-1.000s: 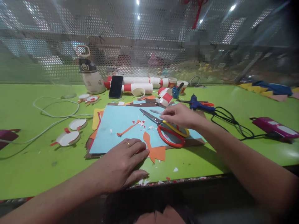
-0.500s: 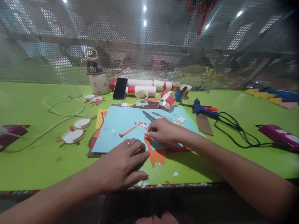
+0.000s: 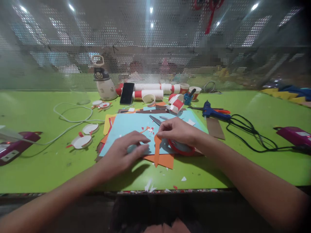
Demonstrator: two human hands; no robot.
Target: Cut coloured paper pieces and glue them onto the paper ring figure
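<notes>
My right hand (image 3: 173, 131) pinches the top end of a narrow orange paper strip (image 3: 157, 152), which hangs down over the blue sheet (image 3: 121, 129). Beneath the strip's lower end lies a larger orange paper piece (image 3: 167, 161) at the sheet's front edge. Red-handled scissors (image 3: 178, 149) rest partly under my right hand, blades pointing back left. My left hand (image 3: 127, 150) hovers over the left part of the sheet, thumb and fingers apart, holding nothing. Small red and white scraps (image 3: 150, 129) lie between and behind the hands.
Behind the sheet are a phone (image 3: 127, 94), white and red paper tubes (image 3: 148, 86), cups (image 3: 195, 92) and a bottle (image 3: 105, 87). A blue glue gun (image 3: 213, 113) with a black cord is at right. Paper discs (image 3: 82, 141) and a white cable lie left.
My right hand has lifted the orange strip away from the larger orange piece. My left hand has let go of the paper and moved left and up, its fingers apart.
</notes>
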